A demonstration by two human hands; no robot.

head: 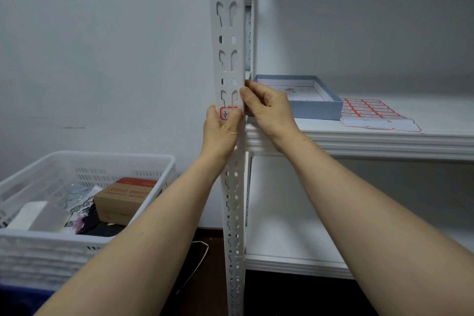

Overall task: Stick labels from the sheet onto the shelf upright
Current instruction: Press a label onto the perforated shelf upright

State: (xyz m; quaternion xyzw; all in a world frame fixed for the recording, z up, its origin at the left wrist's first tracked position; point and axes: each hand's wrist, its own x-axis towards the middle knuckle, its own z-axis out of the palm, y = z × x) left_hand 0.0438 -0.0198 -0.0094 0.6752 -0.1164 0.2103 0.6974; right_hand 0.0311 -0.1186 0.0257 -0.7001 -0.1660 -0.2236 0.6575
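A white perforated shelf upright [229, 41] runs top to bottom through the middle of the view. A red-bordered label [226, 112] with handwriting lies on its front face at shelf height. My left hand [221, 131] wraps around the upright from the left, its thumb pressing the label's lower right part. My right hand [266, 108] grips the upright's right edge just above the label, thumb on the front face. The label sheet [369, 110], with several red-bordered labels and some empty spots, lies flat on the shelf board [359, 138] to the right.
A shallow blue box [315, 108] sits on the shelf behind my right hand, beside the sheet. A white plastic basket [64, 246] with a brown carton and other items stands at the lower left. A lower shelf board [295, 261] is below; a cable lies on the dark floor.
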